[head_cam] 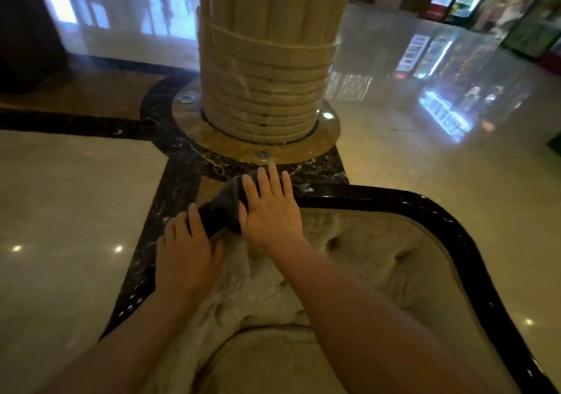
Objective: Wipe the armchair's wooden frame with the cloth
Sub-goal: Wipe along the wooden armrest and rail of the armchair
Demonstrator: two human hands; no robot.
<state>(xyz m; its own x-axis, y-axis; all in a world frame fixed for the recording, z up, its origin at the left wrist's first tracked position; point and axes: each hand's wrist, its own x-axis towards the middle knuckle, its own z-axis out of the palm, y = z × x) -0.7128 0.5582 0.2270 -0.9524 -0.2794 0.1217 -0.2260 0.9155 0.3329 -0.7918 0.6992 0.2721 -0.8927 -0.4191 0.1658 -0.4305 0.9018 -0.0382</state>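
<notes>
Armchair [379,260]: seen from above and behind its back, beige tufted upholstery inside a glossy black frame.
Wooden frame [431,208]: dark, shiny rail running along the top edge of the backrest and curving down the right side toward the lower right corner of the view.
Cloth [223,208]: dark grey, bunched and draped over the left end of the top rail, at the frame's upper left corner; a small bit of it seems to show just beyond the right fingertips, though blur makes that uncertain.
Right hand [270,208]: laid flat, palm down, on the cloth and the top rail; fingers [274,181] extended and slightly spread, pointing away over the far edge of the backrest.
Left hand [185,248]: just beside the right one, lower on the left corner of the frame; thumb and forefinger curl round the rail below the cloth, touching the cloth's lower edge, the other fingers resting close together on the upholstery.
Column [267,69]: ribbed beige pillar standing on the floor beyond the chair back.
Floor [66,199]: polished pale stone with dark marble bands, reflecting lights.
</notes>
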